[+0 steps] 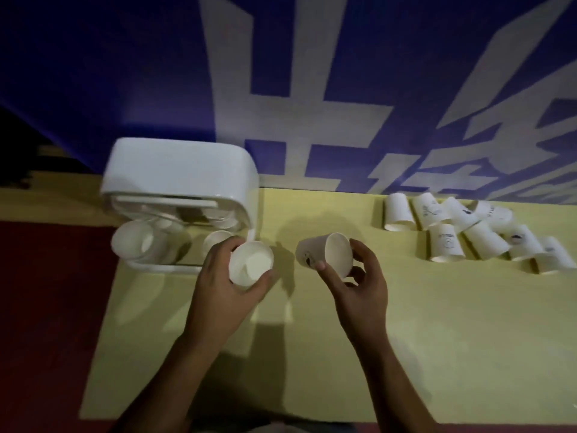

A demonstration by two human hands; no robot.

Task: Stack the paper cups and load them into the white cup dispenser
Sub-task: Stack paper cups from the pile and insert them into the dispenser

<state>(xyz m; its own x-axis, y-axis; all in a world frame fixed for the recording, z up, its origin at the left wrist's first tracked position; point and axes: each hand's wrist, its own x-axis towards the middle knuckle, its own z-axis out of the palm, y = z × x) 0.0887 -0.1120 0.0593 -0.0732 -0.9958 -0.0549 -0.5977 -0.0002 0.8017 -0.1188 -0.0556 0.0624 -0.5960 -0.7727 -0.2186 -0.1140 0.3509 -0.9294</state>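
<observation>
Over the yellow table (pixel 312 354) our left hand (pixel 224 285) and right hand (pixel 356 282) each pinch a paper cup (pixel 249 265) — light, crushable, so we'd grip the rims softly

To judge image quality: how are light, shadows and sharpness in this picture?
Head view: dim light; the white cup dispenser is blurred; the left hand and right hand cast soft shadows on the yellow table; the loose cups at right look soft.

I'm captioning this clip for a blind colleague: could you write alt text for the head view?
A person's left hand holds a plain paper cup and the right hand a printed paper cup above a yellow table. A white cup dispenser holding cups stands at left; loose cups cluster at right before a blue-and-white banner.
</observation>
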